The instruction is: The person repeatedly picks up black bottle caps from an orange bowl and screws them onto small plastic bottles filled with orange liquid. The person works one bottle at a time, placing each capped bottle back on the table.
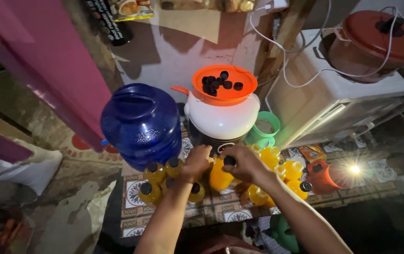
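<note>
Two bare forearms reach forward over a patterned floor mat (221,214). Right hand (246,164) grips the black cap (229,161) of an orange juice bottle (221,178), while left hand (197,162) closes on its side. Capped bottles (155,173) crowd around. Beyond stand a blue water jug (141,124) and an orange lid (224,84) holding loose black caps.

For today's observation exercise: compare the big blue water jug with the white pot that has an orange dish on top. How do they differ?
The blue water jug is translucent, ribbed and leans tilted; the white pot is opaque, smooth and stands upright. The jug looks bulkier and ends in its own moulded top, while the pot carries an orange dish holding black caps. Both are rounded and stand behind the yellow bottles.
</note>
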